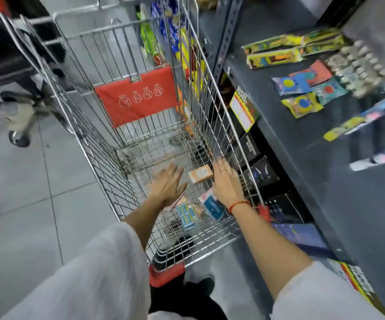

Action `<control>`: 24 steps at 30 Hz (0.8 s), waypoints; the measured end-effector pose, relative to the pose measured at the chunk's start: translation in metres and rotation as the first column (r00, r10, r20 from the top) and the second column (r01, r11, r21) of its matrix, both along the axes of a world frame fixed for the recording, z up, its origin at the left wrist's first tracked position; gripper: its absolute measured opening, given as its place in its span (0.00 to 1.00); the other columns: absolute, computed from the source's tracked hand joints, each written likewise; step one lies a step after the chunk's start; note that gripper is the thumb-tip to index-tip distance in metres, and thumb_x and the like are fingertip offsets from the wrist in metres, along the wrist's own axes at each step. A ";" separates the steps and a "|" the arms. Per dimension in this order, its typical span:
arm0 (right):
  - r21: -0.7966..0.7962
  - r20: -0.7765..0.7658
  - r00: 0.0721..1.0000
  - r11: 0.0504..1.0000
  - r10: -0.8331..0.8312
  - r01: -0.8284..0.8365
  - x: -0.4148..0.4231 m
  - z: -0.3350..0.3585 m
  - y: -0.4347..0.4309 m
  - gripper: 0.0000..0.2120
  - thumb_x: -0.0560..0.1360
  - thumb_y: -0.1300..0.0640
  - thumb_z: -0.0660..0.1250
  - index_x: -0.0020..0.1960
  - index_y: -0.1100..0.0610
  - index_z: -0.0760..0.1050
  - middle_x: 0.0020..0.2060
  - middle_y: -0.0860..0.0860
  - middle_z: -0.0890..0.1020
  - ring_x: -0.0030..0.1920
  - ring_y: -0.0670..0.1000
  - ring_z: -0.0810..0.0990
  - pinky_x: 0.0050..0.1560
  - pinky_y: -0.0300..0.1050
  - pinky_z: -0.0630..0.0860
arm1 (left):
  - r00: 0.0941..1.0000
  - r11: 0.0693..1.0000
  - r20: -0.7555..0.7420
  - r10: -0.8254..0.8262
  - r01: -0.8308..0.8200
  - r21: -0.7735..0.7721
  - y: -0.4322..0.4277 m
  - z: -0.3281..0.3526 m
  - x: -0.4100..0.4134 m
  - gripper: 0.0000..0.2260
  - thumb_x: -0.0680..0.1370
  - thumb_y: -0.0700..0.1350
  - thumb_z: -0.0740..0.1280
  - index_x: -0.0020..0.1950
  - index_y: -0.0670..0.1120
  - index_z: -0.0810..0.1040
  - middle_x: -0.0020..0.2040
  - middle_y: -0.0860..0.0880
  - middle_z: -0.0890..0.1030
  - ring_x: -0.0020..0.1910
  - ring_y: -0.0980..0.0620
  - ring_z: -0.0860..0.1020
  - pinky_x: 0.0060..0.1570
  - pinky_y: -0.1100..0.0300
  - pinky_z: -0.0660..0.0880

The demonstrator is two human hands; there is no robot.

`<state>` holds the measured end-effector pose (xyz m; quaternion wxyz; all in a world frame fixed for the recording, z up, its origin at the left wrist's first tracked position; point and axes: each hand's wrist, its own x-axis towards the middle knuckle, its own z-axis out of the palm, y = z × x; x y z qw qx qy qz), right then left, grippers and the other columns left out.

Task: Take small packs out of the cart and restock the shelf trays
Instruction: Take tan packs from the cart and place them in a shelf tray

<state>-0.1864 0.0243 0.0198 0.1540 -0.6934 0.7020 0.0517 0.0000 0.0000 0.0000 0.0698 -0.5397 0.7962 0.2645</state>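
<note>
Cart: a silver wire shopping cart (108, 144) with a red fold-down seat flap (138, 98) stands on grey floor tiles, just beside a dark metal shelf (286, 125).
Left hand: the left hand (167, 184) reaches down inside the basket, fingers spread flat and apart, holding nothing; it is blurred.
Right hand: the right hand (226, 181), with a ring and a red thread bracelet (238, 205) at the wrist, hangs open near the cart's right wall, empty, fingers loosely extended.
Packs in cart: a small orange-and-white box (200, 173) lies on the basket floor between the two hands; blue packs (186, 215) and a blue-and-white carton (214, 207) lie nearer the person.
Shelf: colourful flat packets (302, 105) and long yellow-green packs (274, 57) lie on its top surface.
Sleeves: loose, pale grey.
</note>
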 end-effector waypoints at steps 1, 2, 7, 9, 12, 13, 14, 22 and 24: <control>0.048 0.010 1.000 0.999 -0.008 0.008 0.001 -0.010 -0.002 0.31 0.76 0.64 0.64 0.74 0.61 0.55 0.75 0.58 0.59 0.75 0.56 0.57 0.74 0.53 0.60 | 1.000 0.995 0.005 -0.030 0.029 0.097 0.005 -0.010 -0.004 0.23 0.82 0.53 0.51 0.74 0.45 0.56 0.76 0.41 0.57 0.73 0.41 0.60 0.73 0.45 0.56; 0.072 0.046 0.999 0.997 -0.013 0.010 0.000 -0.020 -0.005 0.30 0.75 0.64 0.64 0.74 0.61 0.56 0.75 0.58 0.61 0.75 0.56 0.59 0.74 0.53 0.61 | 0.997 0.987 -0.004 -0.083 0.083 0.141 0.008 -0.023 -0.008 0.20 0.82 0.50 0.51 0.72 0.45 0.62 0.74 0.41 0.62 0.69 0.41 0.67 0.70 0.45 0.64; 0.200 0.112 0.994 0.979 0.004 -0.026 0.000 -0.066 -0.022 0.29 0.74 0.71 0.63 0.72 0.59 0.60 0.73 0.57 0.65 0.72 0.56 0.62 0.71 0.54 0.65 | 0.977 0.965 0.033 -0.209 0.201 0.169 0.007 -0.071 -0.015 0.15 0.80 0.38 0.59 0.66 0.44 0.72 0.75 0.44 0.63 0.64 0.43 0.74 0.60 0.47 0.76; 0.182 0.105 0.994 0.983 0.010 -0.029 -0.002 -0.080 -0.032 0.29 0.72 0.74 0.62 0.71 0.60 0.61 0.71 0.58 0.67 0.71 0.57 0.65 0.69 0.53 0.67 | 0.964 0.949 0.024 -0.264 0.256 0.185 -0.001 -0.086 -0.012 0.14 0.79 0.37 0.60 0.64 0.44 0.74 0.73 0.43 0.66 0.63 0.44 0.74 0.60 0.49 0.76; 0.102 0.137 0.990 0.994 0.017 -0.031 -0.001 -0.102 -0.047 0.26 0.72 0.73 0.64 0.69 0.62 0.65 0.67 0.59 0.72 0.67 0.57 0.69 0.66 0.51 0.70 | 0.926 0.915 -0.023 -0.376 0.375 0.149 -0.007 -0.102 -0.006 0.12 0.79 0.42 0.62 0.61 0.45 0.76 0.64 0.43 0.75 0.60 0.46 0.75 0.58 0.52 0.77; 0.107 0.132 0.991 0.993 0.030 -0.045 0.000 -0.109 -0.053 0.27 0.71 0.71 0.67 0.69 0.61 0.65 0.67 0.59 0.72 0.68 0.56 0.69 0.67 0.51 0.71 | 0.917 0.908 -0.039 -0.397 0.399 0.130 -0.008 -0.107 -0.005 0.11 0.79 0.44 0.63 0.60 0.44 0.77 0.62 0.43 0.77 0.59 0.46 0.75 0.58 0.52 0.76; 0.135 0.116 0.992 0.989 0.050 -0.066 0.001 -0.117 -0.060 0.31 0.70 0.68 0.70 0.70 0.61 0.64 0.69 0.58 0.70 0.69 0.56 0.67 0.69 0.51 0.69 | 0.906 0.898 -0.053 -0.421 0.424 0.118 -0.009 -0.111 -0.004 0.11 0.79 0.44 0.62 0.59 0.45 0.77 0.60 0.43 0.78 0.59 0.47 0.75 0.59 0.53 0.76; 0.266 -0.056 0.987 0.955 0.149 -0.129 0.005 -0.150 -0.070 0.34 0.67 0.68 0.71 0.70 0.58 0.62 0.63 0.59 0.73 0.64 0.59 0.69 0.61 0.53 0.71 | 0.840 0.832 -0.059 -0.539 0.542 0.122 -0.019 -0.130 0.016 0.15 0.76 0.50 0.64 0.62 0.48 0.73 0.60 0.48 0.78 0.60 0.47 0.72 0.61 0.50 0.71; 0.291 -0.076 0.988 0.950 0.138 -0.111 0.007 -0.153 -0.063 0.29 0.68 0.63 0.72 0.67 0.58 0.66 0.63 0.58 0.73 0.63 0.58 0.69 0.61 0.51 0.71 | 0.852 0.844 -0.011 -0.524 0.520 0.132 -0.016 -0.132 0.018 0.20 0.74 0.55 0.64 0.62 0.48 0.71 0.58 0.47 0.79 0.59 0.46 0.74 0.60 0.48 0.71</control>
